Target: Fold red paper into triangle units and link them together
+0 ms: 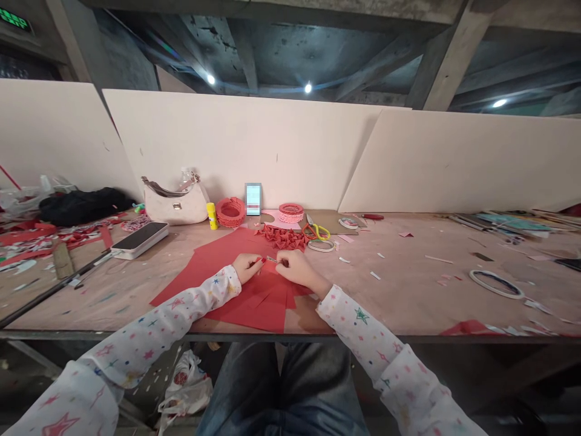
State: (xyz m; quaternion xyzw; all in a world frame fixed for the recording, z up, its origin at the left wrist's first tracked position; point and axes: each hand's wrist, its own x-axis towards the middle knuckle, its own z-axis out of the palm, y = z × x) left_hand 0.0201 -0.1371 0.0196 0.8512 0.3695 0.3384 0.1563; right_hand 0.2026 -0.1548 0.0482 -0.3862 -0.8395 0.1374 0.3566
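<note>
Red paper sheets point(218, 260) lie on the table in front of me. Over them my left hand point(247, 267) is closed, its fingertips pinching something small and red. My right hand point(297, 268) is closed close beside it, with a small metallic tip showing between the two hands; the rest of what it holds is hidden by the fingers. Just beyond the hands is a pile of folded red paper pieces point(284, 237). Orange-and-yellow scissors point(316, 231) lie right of the pile, above a roll of tape point(321, 245).
Along the back stand a white handbag point(176, 206), a yellow glue stick point(212, 216), red paper rings point(230, 212) and a lit phone point(253, 200). A white device point(140, 240) lies left. Right are a larger tape roll point(495, 284) and paper scraps.
</note>
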